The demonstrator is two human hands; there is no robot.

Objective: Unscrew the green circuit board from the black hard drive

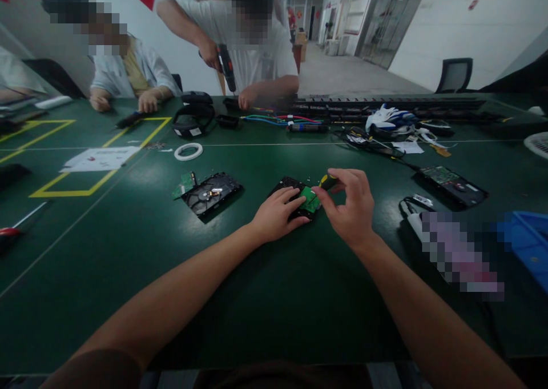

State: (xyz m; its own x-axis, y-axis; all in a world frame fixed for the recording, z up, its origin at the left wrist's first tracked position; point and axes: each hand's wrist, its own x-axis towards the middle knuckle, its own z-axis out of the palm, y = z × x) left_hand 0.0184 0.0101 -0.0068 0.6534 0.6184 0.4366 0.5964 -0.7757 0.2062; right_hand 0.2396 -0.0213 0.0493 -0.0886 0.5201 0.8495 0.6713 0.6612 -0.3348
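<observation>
A black hard drive (pixel 286 183) with a green circuit board (pixel 310 199) lies on the table in front of me. My left hand (pixel 278 215) holds it down, fingers spread across its top and thumb along its near edge. In my right hand (pixel 353 206) is a small yellow-and-black screwdriver (pixel 327 181), pinched by the handle and tilted. Its tip points down at the circuit board; the exact contact is too small to make out. Tiny bits, perhaps screws, lie just beyond the drive. Left of my hands rests another hard drive (pixel 214 193), with a loose green board (pixel 184 185) against it.
A third drive (pixel 454 186), a blurred pouch-like item (pixel 460 252) and a blue basket (pixel 526 243) are on the right. Beyond lie gloves (pixel 387 118), cables and a white tape roll (pixel 188 152). Across the table, one person works a power drill (pixel 226 68); another sits left. A red-handled screwdriver (pixel 11 233) lies far left.
</observation>
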